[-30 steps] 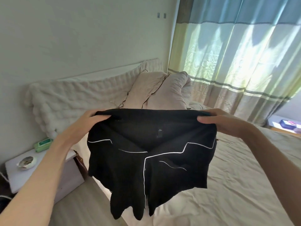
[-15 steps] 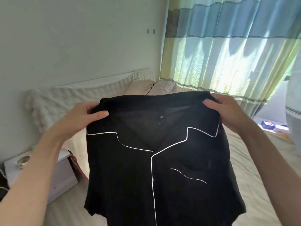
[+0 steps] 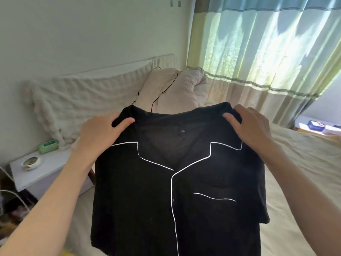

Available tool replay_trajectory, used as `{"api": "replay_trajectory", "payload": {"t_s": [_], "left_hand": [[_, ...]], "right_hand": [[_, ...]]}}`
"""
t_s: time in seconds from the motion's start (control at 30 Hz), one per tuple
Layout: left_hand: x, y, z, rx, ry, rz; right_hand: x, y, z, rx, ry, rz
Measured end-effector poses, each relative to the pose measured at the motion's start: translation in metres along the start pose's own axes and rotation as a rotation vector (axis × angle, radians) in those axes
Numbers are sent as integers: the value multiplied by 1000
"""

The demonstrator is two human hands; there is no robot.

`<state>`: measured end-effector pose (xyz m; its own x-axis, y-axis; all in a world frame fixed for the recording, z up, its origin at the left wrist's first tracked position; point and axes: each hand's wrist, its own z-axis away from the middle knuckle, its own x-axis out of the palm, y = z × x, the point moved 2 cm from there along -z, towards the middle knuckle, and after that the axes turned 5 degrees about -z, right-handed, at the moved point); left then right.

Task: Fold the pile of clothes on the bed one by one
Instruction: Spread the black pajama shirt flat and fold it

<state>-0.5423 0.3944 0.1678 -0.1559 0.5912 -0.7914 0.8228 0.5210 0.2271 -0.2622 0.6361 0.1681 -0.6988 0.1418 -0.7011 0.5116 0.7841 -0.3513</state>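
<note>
I hold the black shirt up by its shoulders over the bed, left hand and right hand each pinching fabric in a closed grip, no fold yet made.

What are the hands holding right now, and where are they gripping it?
Both hold the black shirt by its shoulders: left hand at one, right hand at the other.

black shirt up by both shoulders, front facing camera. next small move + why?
Probably lower it flat onto the bed. The left hand and right hand pinch the black shirt at its shoulders, and it hangs unfolded over the sheet, so it likely needs a surface before folding.
</note>
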Motion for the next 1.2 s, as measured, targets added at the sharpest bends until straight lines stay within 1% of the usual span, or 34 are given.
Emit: {"api": "replay_trajectory", "payload": {"t_s": [0.1, 0.2, 0.27, 0.37, 0.5, 0.6, 0.7, 0.8, 0.97, 1.03, 1.1, 1.2], "left_hand": [[34, -10, -19, 49, 16, -92], [80, -28, -38, 87, 1, -37], [124, -49, -57, 80, -27, -64], [204, -84, -84, 58, -159, -104], [319, -132, -109, 29, -323, -164], [406, -165, -121, 26, -435, -218], [485, -192, -127, 48, -497, -289], [556, -209, -127, 78, -513, -305], [643, -231, -117, 65, -524, -276], [670, -237, -113, 40, -553, -264], [692, -239, -109, -37, -622, -200], [713, -242, -99, -243, -735, 1]], "right_hand": [[43, 15, -20, -22, -64, -10], [92, 28, -42, -50, -107, 25], [137, 39, -59, -37, -140, 62], [215, 59, -81, -18, -228, 81], [337, 93, -101, -8, -371, 135], [429, 126, -104, 61, -445, 109], [514, 162, -99, 137, -532, 66], [581, 194, -89, 140, -574, 98], [655, 228, -72, 94, -588, 213], [677, 237, -67, 122, -639, 281], [695, 244, -60, 196, -678, 327], [713, 243, -47, 302, -669, 270]]}}
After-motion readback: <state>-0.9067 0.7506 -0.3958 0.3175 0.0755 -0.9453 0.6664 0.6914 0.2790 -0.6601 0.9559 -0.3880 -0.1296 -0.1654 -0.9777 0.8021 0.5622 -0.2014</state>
